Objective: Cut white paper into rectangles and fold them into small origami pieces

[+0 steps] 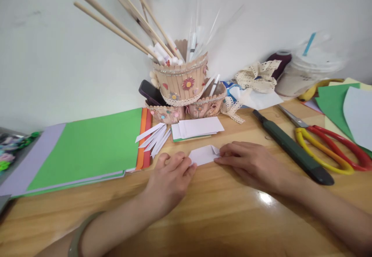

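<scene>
A small piece of white paper (202, 155) with folded corners lies on the wooden table between my two hands. At its left end, my left hand (173, 177) has its fingers curled and closed on the edge. My right hand (250, 160) pinches the right end, where a folded flap stands up a little. Just behind are a stack of white paper slips (200, 128), with green paper beneath, and several narrow folded white strips (155, 138) fanned out to its left.
Sheets of coloured paper (93, 148) lie at the left. Decorated stick holders (180, 82) with markers and wooden sticks stand against the wall. To the right are a dark green tool (290, 146), red-and-yellow-handled scissors (322, 144), lace ribbon (257, 75) and a plastic cup (305, 73).
</scene>
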